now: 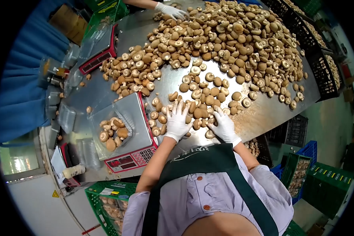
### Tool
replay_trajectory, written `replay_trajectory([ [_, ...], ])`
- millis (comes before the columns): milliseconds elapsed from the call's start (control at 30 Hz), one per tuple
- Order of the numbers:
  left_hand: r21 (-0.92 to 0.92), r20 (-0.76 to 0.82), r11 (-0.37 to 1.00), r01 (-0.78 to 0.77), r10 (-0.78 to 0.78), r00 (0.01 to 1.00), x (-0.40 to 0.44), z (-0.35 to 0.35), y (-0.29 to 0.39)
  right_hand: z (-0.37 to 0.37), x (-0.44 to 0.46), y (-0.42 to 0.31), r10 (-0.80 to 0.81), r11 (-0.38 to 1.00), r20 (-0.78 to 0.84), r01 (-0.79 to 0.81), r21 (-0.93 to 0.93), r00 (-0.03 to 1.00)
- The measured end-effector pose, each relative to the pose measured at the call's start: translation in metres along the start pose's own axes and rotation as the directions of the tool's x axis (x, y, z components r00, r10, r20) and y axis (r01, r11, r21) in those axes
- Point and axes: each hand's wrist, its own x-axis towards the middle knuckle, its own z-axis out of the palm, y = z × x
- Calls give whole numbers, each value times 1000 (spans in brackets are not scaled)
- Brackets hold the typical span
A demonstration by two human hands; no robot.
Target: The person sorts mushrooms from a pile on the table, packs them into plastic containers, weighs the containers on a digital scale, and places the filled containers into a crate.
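Note:
My left hand (178, 122), in a white glove, lies with its fingers spread at the near edge of a loose group of brown mushrooms (198, 113). The fingertips touch or cover a few caps. On the other side of that group is my right hand (224, 128), gloved too, its fingers stretched toward the mushrooms beside it. Some caps are partly hidden by the fingers. Left of my left hand stands a red-edged scale (135, 137), and a clear plastic tray (124, 118) holding several mushrooms sits on it.
A large mushroom heap (240, 35) covers the far side of the metal table (171, 80). Another person's gloved hand (172, 10) reaches in there. A second scale (98, 47) stands far left, with clear empty trays (68, 118) nearby. Black crates (322, 70) line the right.

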Motion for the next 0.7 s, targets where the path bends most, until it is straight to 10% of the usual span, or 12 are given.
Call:
replay_trajectory([
  [300, -153, -184, 988, -17, -12, 983, -31, 3, 3, -33, 21, 34, 245, 933, -173, -184, 310, 954],
  [567, -140, -153, 990, -17, -5, 988, -24, 3, 7, -1, 76, 89, 142, 950, -326, -221, -221, 935],
  [633, -66, -121, 998, -8, 0, 993, -21, 7, 8, -2, 85, 68, 168, 986, -253, -158, 60, 953],
  [700, -11, -81, 999, 31, -32, 996, -23, 9, 10, 8, 78, 42, 93, 987, -176, -113, -111, 980],
])
